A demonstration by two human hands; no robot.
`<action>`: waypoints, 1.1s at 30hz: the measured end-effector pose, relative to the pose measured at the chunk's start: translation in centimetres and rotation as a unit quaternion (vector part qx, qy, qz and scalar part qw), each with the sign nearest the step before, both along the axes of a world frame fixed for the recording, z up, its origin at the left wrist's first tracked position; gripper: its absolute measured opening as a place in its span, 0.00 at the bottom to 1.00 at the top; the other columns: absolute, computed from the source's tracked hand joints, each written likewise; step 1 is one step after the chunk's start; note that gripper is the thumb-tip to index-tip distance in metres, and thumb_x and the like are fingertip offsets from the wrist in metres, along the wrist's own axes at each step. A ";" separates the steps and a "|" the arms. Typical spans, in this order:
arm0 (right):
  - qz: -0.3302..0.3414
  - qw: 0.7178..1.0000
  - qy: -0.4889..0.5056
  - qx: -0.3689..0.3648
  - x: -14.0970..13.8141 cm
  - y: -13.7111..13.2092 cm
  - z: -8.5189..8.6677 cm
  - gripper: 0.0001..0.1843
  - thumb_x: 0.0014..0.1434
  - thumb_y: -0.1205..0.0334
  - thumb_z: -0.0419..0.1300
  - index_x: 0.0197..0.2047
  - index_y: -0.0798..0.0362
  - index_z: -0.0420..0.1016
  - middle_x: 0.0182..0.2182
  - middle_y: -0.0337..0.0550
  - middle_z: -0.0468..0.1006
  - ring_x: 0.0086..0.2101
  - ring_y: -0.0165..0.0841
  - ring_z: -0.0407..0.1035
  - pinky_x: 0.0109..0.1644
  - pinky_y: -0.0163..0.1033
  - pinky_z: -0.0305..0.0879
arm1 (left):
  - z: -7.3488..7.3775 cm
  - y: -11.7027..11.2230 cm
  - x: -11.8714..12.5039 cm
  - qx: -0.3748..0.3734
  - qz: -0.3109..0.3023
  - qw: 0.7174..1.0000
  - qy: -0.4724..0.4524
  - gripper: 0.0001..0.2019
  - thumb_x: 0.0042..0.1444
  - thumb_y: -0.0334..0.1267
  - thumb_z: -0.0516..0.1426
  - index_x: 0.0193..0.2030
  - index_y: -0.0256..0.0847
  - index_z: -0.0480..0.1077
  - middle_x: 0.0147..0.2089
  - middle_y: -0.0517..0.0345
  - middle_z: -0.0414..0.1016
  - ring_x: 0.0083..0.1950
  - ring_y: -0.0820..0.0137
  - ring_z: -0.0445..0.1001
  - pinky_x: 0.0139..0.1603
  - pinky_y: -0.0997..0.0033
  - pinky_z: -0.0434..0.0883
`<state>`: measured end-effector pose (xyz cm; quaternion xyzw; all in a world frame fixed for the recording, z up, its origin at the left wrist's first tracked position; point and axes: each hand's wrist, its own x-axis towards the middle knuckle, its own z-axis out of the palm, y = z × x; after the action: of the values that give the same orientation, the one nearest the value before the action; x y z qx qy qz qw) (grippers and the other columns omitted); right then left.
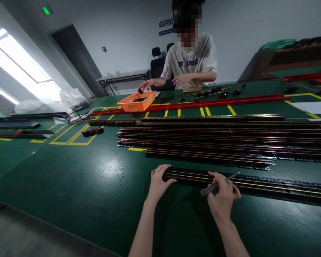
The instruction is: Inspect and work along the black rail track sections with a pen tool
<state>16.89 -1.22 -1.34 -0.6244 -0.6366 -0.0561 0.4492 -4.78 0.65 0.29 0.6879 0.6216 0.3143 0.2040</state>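
Observation:
A long black rail (pixel 270 191) with brass-coloured strips along it lies in front of me and runs off to the right. At its left end my left hand (pixel 159 181) grips it, fingers over the far edge and thumb on the near side. My right hand (pixel 222 194) holds a screwdriver (pixel 209 189) over the rail. The handle points left, and the thin metal shaft slants up to the right, away from the rail. Some fingers of this hand rest on or just above the rail; I cannot tell which.
More black rails (pixel 203 141) lie side by side beyond mine. A short black piece (pixel 92 131) sits to their left. Across the green table (pixel 69 185), a co-worker (pixel 189 67) reaches into an orange basket (pixel 135 106) beside a long red bar (pixel 192 106).

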 end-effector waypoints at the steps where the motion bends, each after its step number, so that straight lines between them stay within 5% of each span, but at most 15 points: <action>1: 0.000 1.000 0.001 -0.003 -0.1 -0.1 0.1 0.06 0.47 0.70 0.50 0.29 0.50 0.57 0.38 0.46 0.77 0.38 0.43 0.66 0.43 0.46 0.49 | 0.2 0.1 -0.4 -0.007 -0.009 1.000 -0.013 0.23 0.47 0.35 0.62 0.51 0.47 0.65 0.53 0.57 0.70 0.56 0.63 0.65 0.56 0.54 0.60; 14: -0.049 0.993 0.065 0.088 -0.5 -0.3 1.7 0.08 0.60 0.66 0.46 0.41 0.54 0.64 0.34 0.48 0.77 0.34 0.40 0.71 0.44 0.48 0.53 | 0.8 2.2 -1.1 -0.064 -0.068 0.996 -0.016 0.20 0.40 0.43 0.66 0.42 0.47 0.71 0.44 0.61 0.73 0.49 0.63 0.68 0.53 0.57 0.57; 19: 0.000 0.991 0.071 0.111 -0.8 -0.3 1.6 0.07 0.61 0.64 0.48 0.40 0.54 0.65 0.31 0.45 0.77 0.33 0.39 0.71 0.45 0.50 0.56 | 0.6 3.0 -0.1 -0.075 -0.096 0.993 0.007 0.21 0.38 0.49 0.66 0.42 0.51 0.72 0.42 0.62 0.70 0.48 0.63 0.66 0.52 0.58 0.56; 28: 0.058 0.989 0.126 0.052 -0.6 -0.5 1.3 0.12 0.63 0.62 0.49 0.48 0.55 0.67 0.34 0.48 0.76 0.40 0.40 0.69 0.46 0.49 0.63 | 1.0 2.7 0.4 -0.060 -0.117 0.991 0.000 0.19 0.43 0.48 0.64 0.43 0.50 0.70 0.45 0.62 0.71 0.49 0.65 0.66 0.52 0.61 0.56; 33: 0.088 0.985 0.146 0.008 -0.1 -0.1 2.4 0.15 0.61 0.55 0.50 0.43 0.54 0.72 0.34 0.48 0.75 0.36 0.40 0.69 0.40 0.45 0.65 | 1.4 2.8 0.4 -0.058 -0.126 0.990 0.003 0.20 0.42 0.49 0.64 0.42 0.49 0.70 0.44 0.62 0.72 0.47 0.65 0.67 0.51 0.60 0.57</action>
<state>16.74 -1.33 1.08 -0.5635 -0.6161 0.0704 0.5459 -4.36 3.40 1.67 0.7488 0.5476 0.2473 0.2798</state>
